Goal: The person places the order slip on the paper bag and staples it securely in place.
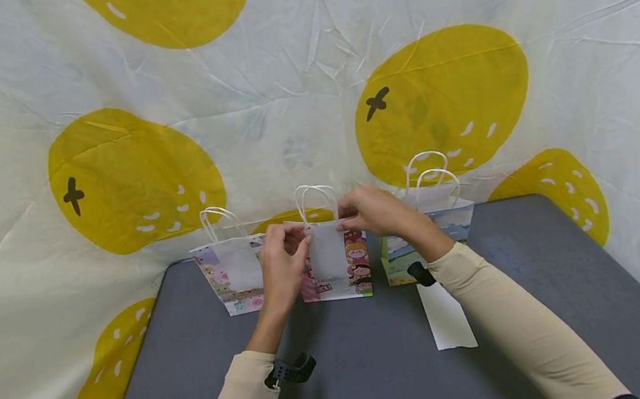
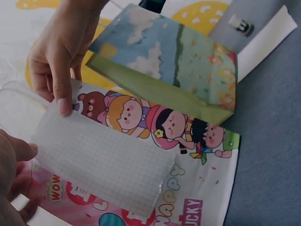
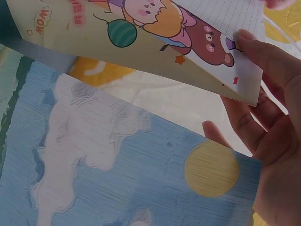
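Note:
In the head view the middle gift bag (image 1: 359, 270), printed with cartoon characters, stands upright with white handles. A gridded paper sheet (image 2: 106, 153) lies flat against its front, up to the rim. My left hand (image 1: 281, 258) pinches the sheet's left top corner at the bag's rim. My right hand (image 1: 377, 211) pinches the other top corner, thumb (image 3: 254, 47) in front and fingers behind the bag's wall. Just right of it stands a landscape-printed bag (image 2: 155, 56). On the left another cartoon bag (image 1: 212, 272) carries a white sheet (image 1: 241, 268) on its front.
A white paper strip (image 1: 447, 319) lies on the grey table (image 1: 372, 372) before the right bag. A small clear and black object (image 2: 241, 25) is near that strip. Behind the bags hangs a white cloth (image 1: 285, 135) with yellow fruit shapes.

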Action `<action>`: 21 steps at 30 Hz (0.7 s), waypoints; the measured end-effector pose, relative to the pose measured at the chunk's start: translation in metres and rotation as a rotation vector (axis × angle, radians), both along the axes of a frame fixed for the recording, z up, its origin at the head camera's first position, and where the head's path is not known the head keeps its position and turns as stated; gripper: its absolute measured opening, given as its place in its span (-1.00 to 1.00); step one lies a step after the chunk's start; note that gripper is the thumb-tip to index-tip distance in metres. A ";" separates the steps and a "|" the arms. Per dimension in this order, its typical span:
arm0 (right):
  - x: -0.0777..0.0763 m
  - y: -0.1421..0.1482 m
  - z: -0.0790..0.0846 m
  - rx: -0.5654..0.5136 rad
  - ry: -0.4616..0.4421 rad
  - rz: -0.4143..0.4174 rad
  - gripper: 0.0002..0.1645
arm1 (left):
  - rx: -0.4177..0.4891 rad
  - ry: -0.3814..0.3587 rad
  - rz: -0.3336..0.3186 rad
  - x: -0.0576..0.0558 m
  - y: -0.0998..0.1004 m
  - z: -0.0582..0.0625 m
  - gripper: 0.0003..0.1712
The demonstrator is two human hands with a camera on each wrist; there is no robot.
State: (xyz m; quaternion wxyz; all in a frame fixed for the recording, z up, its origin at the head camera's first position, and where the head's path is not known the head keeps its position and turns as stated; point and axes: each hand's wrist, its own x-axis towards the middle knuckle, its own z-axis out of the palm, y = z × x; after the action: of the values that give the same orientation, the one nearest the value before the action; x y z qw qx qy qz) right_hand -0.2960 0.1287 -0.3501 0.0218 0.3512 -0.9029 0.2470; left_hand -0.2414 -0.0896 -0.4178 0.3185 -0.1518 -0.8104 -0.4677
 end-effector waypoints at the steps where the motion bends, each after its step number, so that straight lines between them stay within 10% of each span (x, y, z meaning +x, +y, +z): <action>1: 0.000 0.000 0.000 0.004 -0.004 -0.007 -0.81 | -0.025 0.033 0.016 0.000 0.000 0.002 -0.68; 9: 0.002 -0.001 0.000 0.022 -0.011 -0.016 -0.79 | -0.210 0.060 0.079 -0.004 0.004 0.012 -0.35; 21: 0.001 0.000 0.003 0.029 -0.002 0.012 -0.80 | -0.228 -0.068 -0.010 -0.014 -0.002 0.015 -0.66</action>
State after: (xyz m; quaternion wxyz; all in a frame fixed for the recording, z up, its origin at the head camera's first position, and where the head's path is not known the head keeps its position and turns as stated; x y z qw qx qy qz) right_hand -0.2951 0.1291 -0.3473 0.0143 0.3567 -0.9042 0.2343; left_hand -0.2553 -0.0917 -0.4027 0.2690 -0.1751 -0.8680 -0.3788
